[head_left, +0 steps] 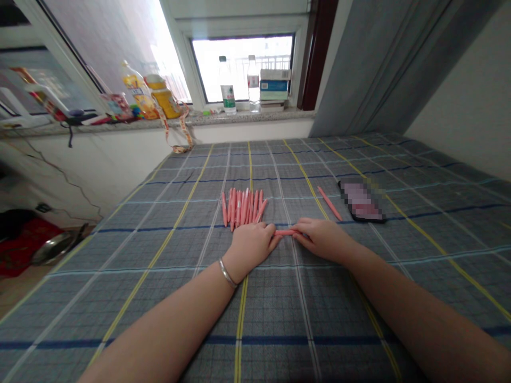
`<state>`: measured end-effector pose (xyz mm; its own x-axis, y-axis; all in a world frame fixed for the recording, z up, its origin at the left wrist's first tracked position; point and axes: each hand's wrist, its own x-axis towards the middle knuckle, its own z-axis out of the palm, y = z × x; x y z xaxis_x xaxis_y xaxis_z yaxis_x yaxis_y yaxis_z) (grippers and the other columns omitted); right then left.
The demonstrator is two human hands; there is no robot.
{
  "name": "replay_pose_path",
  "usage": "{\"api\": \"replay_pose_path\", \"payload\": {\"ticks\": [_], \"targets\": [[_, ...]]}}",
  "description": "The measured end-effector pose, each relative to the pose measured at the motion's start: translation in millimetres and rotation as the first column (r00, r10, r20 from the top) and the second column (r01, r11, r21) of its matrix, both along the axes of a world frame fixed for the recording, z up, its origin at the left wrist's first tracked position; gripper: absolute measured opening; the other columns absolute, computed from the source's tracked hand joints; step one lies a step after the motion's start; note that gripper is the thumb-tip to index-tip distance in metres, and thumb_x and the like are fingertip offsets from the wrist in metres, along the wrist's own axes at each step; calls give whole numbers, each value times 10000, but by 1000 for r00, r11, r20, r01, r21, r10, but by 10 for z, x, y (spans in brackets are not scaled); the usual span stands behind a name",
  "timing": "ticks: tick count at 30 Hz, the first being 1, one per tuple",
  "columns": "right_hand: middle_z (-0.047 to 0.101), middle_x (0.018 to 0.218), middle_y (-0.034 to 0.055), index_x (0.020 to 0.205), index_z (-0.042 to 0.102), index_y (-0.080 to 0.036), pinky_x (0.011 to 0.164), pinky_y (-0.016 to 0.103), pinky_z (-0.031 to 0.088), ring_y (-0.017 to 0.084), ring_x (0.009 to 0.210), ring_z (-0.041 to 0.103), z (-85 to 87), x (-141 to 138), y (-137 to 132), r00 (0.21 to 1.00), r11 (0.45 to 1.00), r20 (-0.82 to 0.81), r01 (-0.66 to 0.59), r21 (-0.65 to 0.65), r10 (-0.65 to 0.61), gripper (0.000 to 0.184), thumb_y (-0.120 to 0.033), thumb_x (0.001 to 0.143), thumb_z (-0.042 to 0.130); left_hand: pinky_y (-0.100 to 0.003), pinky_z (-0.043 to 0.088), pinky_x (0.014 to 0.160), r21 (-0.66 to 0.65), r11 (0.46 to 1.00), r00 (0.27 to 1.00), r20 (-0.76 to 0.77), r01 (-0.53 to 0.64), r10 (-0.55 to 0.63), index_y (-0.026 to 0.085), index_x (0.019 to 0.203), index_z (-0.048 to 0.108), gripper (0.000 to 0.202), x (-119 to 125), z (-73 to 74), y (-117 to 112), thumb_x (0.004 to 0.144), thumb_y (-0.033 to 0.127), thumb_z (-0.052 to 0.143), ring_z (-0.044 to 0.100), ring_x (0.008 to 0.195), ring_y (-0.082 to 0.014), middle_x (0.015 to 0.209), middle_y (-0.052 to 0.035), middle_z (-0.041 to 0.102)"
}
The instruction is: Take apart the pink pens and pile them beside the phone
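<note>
I have a slim pink pen (284, 232) level between my hands, above or on the grey cloth with yellow, white and blue checks (151, 308); which, I can't tell. My left hand (253, 240) closes its fingers round one end, and my right hand (322, 237) pinches the other between thumb and fingers. Just beyond my left hand lies a bunch of similar pink pens (239, 206), side by side. Past my right hand lies a lone pink pen (329, 204), near a black-edged phone (364, 218). A silver metal bracelet (227, 273) circles my left wrist.
</note>
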<state>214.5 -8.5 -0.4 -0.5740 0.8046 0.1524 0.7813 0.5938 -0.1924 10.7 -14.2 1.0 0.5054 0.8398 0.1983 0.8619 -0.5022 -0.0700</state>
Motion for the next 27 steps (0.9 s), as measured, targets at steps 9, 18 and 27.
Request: {"api": "replay_pose_path", "payload": {"ticks": [9,18,27], "targets": [[630,778,34,743,620,-192,679,254,360,155,799,551,37,-16,1,999,996,5,49,80,-49,239,-331,860,465,-275,430,597,-41,999,1000,2,19,-19,170,863,586,439,-4,5,4,891,490,287,611,727,-195,795,-77,636],[629,753,-1,704,560,-197,597,243,322,137,734,550,16,-9,5,994,989,-62,101,104,-95,185,-347,813,547,-273,432,597,-55,998,999,14,29,-29,171,869,580,442,-1,-2,4,895,489,274,610,740,-196,795,-69,641],[636,843,11,886,599,-212,635,250,357,149,768,565,-7,-5,14,993,996,-90,82,39,-78,190,-373,806,538,-284,438,594,-52,999,1000,26,13,-11,170,862,582,466,-4,-7,4,900,490,246,619,731,-207,789,-74,646]]}}
